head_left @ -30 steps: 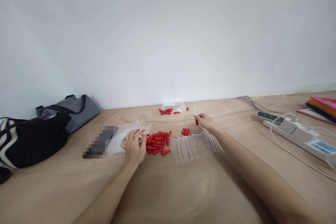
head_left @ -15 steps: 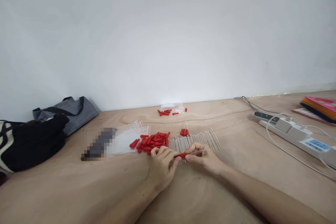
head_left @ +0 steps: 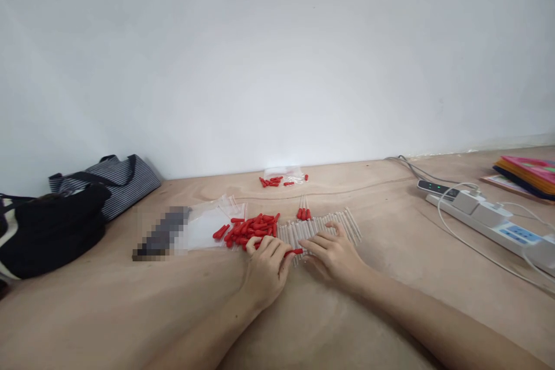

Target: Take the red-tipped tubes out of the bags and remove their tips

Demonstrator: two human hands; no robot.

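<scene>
My left hand (head_left: pixel 267 269) is closed, pinching a red rubber dropper bulb (head_left: pixel 295 251) between thumb and fingers, its end pointing right. Over a row of clear glass tubes (head_left: pixel 321 228) lies my right hand (head_left: pixel 336 251), palm down with fingers spread. Its fingertips are by the tubes, close to the held bulb; whether they touch is unclear, and the space under the palm is hidden. Left of the tubes, a pile of red bulbs (head_left: pixel 255 228) sits just beyond my left hand. Several droppers with red bulbs (head_left: pixel 303 214) fitted on thin glass tubes lie behind the row.
Clear plastic bags (head_left: pixel 208 230) lie left of the pile, beside a pixelated dark patch. More red bulbs (head_left: pixel 271 182) and a bag are near the wall. A power strip (head_left: pixel 489 219) with cables stands right, coloured folders (head_left: pixel 529 173) beyond; bags (head_left: pixel 65 231) are at left.
My right hand has let go of the red bulb and spread its fingers over the glass tubes. A clear tube seen between the hands earlier no longer shows. My left hand keeps its bulb.
</scene>
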